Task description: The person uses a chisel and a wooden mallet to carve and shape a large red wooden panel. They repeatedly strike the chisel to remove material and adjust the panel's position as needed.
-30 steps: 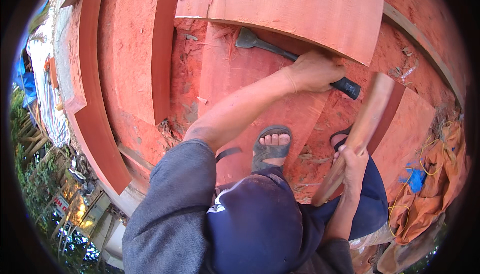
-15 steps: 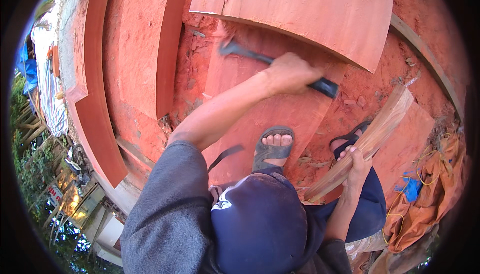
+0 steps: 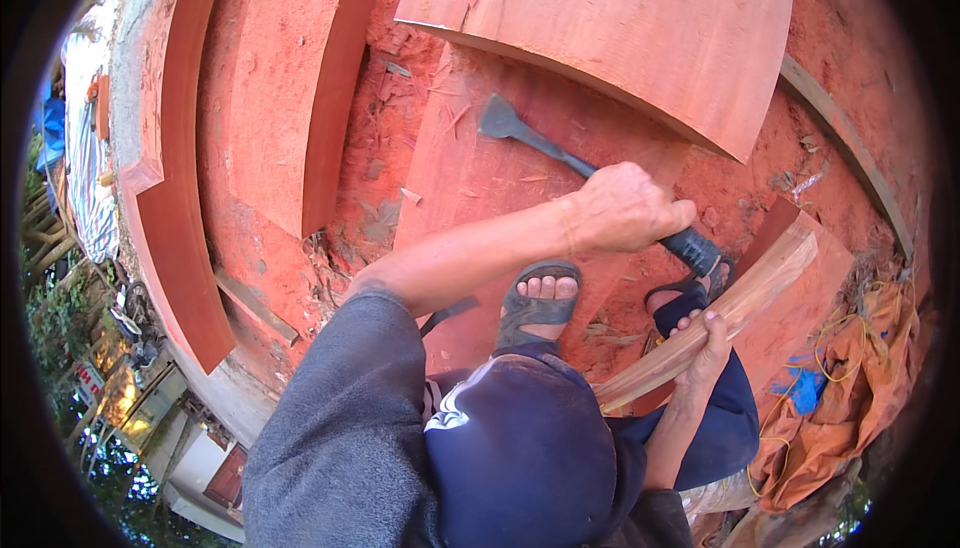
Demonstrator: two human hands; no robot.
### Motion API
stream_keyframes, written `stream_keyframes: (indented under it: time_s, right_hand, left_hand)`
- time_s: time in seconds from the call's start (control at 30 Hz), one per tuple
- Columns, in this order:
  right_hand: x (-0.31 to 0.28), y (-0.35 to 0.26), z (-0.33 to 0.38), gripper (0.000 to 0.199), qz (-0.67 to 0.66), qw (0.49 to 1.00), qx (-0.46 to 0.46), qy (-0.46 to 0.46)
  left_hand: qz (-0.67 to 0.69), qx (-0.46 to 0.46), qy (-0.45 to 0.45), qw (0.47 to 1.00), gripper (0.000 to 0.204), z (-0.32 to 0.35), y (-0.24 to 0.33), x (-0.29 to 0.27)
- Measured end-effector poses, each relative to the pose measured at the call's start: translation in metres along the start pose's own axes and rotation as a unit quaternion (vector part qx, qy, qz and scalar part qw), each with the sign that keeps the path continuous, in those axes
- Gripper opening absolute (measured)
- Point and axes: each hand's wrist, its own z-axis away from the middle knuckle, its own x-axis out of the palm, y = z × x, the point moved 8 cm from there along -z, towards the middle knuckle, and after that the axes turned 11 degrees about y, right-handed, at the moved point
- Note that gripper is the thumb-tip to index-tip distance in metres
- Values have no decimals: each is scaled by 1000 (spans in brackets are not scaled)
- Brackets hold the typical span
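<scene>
My left hand [image 3: 622, 210] is closed round the black handle end of a chisel [image 3: 535, 136]. Its flat, flaring metal blade points up and to the left, over a reddish board on the ground. Lower right, my right hand [image 3: 706, 350] grips a long, rough-edged piece of wood [image 3: 752, 296], fingers wrapped over its side. That piece lies slanted by my right knee, and its lower end goes out of sight behind my body. The chisel's butt comes close to the wood's upper part in the picture; whether they touch, I cannot tell.
A large reddish wood block [image 3: 610, 38] stands just ahead, above the flat board [image 3: 470, 208] where my left sandal [image 3: 540, 308] rests. Long curved beams [image 3: 185, 218] lie to the left. An orange tarp [image 3: 850, 398] with yellow cord is bunched at the right. Shavings litter the red ground.
My left hand has drawn the chisel to the right and nearer to me, away from the big block's edge. My right hand keeps hold of the wood, with little movement.
</scene>
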Motion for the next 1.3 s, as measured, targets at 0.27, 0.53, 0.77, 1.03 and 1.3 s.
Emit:
stream_keyframes:
  time_s: [0.27,0.53,0.77,1.03,1.3]
  right_hand:
    - [-10,3,-6,33,-54,998,-3,39]
    - [33,-11,18,29,-13,992,-103,-78]
    - [37,-13,23,28,-108,989,-102,-6]
    - [34,-7,17,18,140,985,-98,-7]
    - [34,-3,21,23,200,977,-57,-46]
  left_hand:
    - [14,26,-19,999,17,-31,-19,26]
    - [-13,-4,-70,997,23,-37,-37,35]
    - [5,-20,-30,999,19,-43,-37,19]
    - [-41,-44,-63,996,16,-41,-48,32]
    - [-51,-24,-92,994,18,-37,-49,40]
